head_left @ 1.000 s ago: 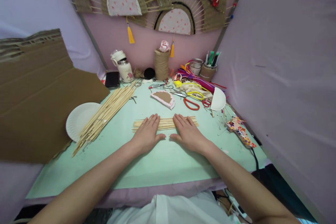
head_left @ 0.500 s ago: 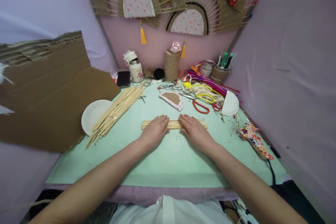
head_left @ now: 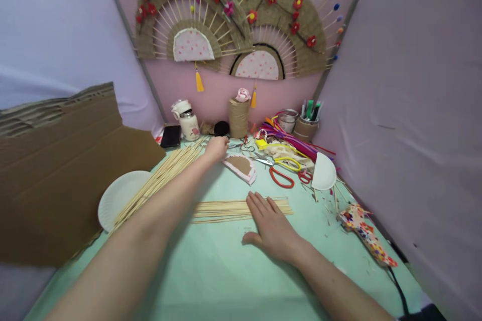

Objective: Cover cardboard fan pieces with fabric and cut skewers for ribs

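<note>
Under my right hand [head_left: 269, 225] lie smooth, matt wooden sticks [head_left: 222, 209], and around me are corrugated cardboard [head_left: 56, 175] with a rough, ragged edge, a matt paper plate [head_left: 115, 193] with a ribbed rim, fibrous twine [head_left: 238, 119], scissors [head_left: 271, 162] with shiny metal blades and smooth yellow plastic handles, and creased matt cloth walls [head_left: 422, 85].
</note>
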Tool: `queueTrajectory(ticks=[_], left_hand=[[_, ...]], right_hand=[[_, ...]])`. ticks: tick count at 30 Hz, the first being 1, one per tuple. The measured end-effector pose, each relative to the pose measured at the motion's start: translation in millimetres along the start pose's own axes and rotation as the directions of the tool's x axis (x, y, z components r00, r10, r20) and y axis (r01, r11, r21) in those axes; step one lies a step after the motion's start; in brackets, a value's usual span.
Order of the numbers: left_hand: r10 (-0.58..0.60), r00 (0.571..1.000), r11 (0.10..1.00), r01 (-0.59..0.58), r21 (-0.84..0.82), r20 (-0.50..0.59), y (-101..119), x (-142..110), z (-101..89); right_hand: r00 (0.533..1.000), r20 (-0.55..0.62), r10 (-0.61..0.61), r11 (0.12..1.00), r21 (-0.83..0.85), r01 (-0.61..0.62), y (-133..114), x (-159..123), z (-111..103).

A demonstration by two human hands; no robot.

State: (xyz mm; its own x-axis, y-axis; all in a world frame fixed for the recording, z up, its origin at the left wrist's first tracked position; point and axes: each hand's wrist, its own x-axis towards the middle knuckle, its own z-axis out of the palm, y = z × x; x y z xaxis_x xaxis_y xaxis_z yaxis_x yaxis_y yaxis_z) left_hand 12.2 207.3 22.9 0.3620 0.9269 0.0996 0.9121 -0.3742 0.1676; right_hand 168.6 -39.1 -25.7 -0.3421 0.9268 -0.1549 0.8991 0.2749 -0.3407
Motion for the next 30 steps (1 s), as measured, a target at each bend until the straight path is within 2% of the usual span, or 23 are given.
queueTrajectory(ticks=[3,10,14,19,24,30], left_hand=[[0.016,0.999,0.999,-0.017,0.041,0.037,-1,31,10.4],[0.104,0.975,0.985,-0.128,0.119,0.197,-6,78,24.6],[0.126,0.940,0.973,-0.178,0.143,0.316,-8,95,25.8],[0.141,0.912,0.967,-0.210,0.144,0.386,-7,102,25.5],[0.123,0.920,0.975,-0.182,0.127,0.373,-9,104,24.6],[0.132,0.968,0.990,-0.139,0.017,0.211,-14,103,24.0]], right_hand=[[1.000,0.005,0.005,0.999,0.039,-0.005,2,0,2],[0.998,-0.056,-0.023,0.995,0.091,0.028,9,1,11],[0.998,-0.059,-0.015,0.993,0.116,0.022,8,1,9],[0.999,-0.050,-0.013,0.992,0.126,0.019,6,1,5],[0.999,-0.050,-0.010,0.993,0.118,0.016,7,1,5],[0.998,-0.058,-0.018,0.993,0.114,0.025,8,1,6]])
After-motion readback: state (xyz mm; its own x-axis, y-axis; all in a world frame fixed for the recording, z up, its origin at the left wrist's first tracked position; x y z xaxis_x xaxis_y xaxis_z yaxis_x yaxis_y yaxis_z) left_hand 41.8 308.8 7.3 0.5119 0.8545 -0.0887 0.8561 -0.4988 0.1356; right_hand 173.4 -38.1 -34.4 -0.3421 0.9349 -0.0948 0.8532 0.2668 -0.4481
